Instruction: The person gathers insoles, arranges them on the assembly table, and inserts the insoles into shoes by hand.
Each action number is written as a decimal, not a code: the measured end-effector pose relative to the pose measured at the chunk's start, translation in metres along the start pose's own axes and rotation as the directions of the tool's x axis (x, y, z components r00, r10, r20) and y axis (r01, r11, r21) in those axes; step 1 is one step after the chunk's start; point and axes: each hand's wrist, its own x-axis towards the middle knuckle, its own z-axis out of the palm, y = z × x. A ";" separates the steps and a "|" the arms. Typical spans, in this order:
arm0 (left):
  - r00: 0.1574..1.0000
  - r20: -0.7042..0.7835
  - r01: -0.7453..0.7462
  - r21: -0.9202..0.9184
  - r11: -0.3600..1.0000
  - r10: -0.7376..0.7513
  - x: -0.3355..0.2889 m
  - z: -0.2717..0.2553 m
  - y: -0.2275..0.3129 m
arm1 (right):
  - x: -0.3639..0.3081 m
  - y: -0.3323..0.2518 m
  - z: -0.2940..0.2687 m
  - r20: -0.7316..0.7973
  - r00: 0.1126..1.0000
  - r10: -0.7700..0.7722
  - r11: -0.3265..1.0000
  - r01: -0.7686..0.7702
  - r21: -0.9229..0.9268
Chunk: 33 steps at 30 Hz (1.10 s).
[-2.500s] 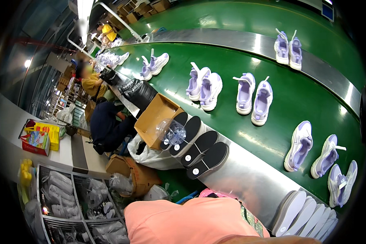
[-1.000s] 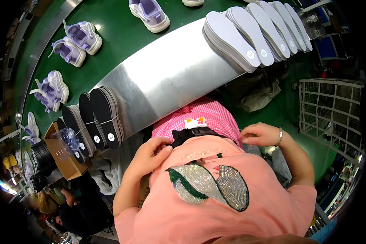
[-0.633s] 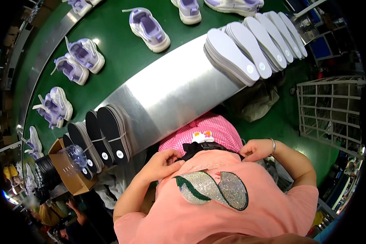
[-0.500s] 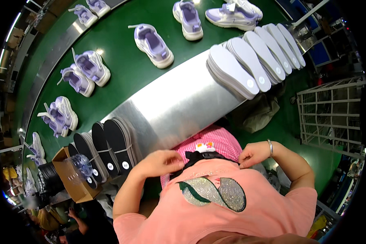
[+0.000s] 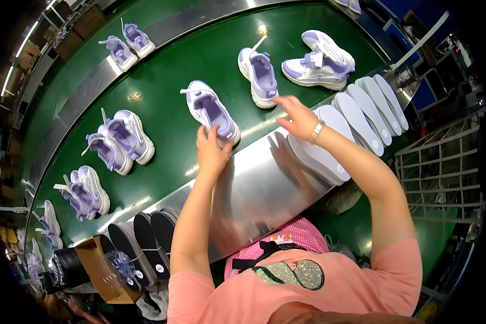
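Note:
A white and lavender sneaker [image 5: 213,106] lies on the green belt with its heel toward me. My left hand [image 5: 213,152] is at that heel, fingers apart, with the fingertips at or just over the collar; firm contact cannot be made out. My right hand [image 5: 299,117], with a metal bracelet at the wrist, reaches toward the heel of another matching sneaker [image 5: 260,75]. Its fingers are spread and slightly blurred, with nothing held in them. Beneath that hand lies a stack of white insoles [image 5: 329,162], partly covered by the wrist.
A metal ledge [image 5: 254,194] runs between me and the belt [image 5: 167,81]. More white insoles [image 5: 370,108] stand at its right end. Black insoles [image 5: 146,237] and a cardboard box [image 5: 100,270] are at the left. Several sneakers [image 5: 121,140] dot the belt; a wire rack [image 5: 440,167] stands right.
Both hands have left my waist and reached forward over the ledge, left and right to separate sneakers. The view has shifted, so the belt and shoes appear lower.

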 end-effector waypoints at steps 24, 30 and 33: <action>0.519 0.766 0.825 -0.331 0.459 -0.380 -0.355 -0.110 -0.023 | -0.427 -0.107 -0.027 0.841 0.347 0.416 0.142 -0.938 0.317; 0.435 0.815 0.857 -0.245 0.453 -0.383 -0.375 -0.121 -0.031 | -0.472 -0.078 -0.001 0.852 0.497 0.167 -0.055 -0.858 0.511; 0.361 0.847 0.887 -0.181 0.426 -0.390 -0.378 -0.141 -0.036 | -0.476 -0.086 0.003 0.914 0.403 0.045 0.112 -0.911 0.396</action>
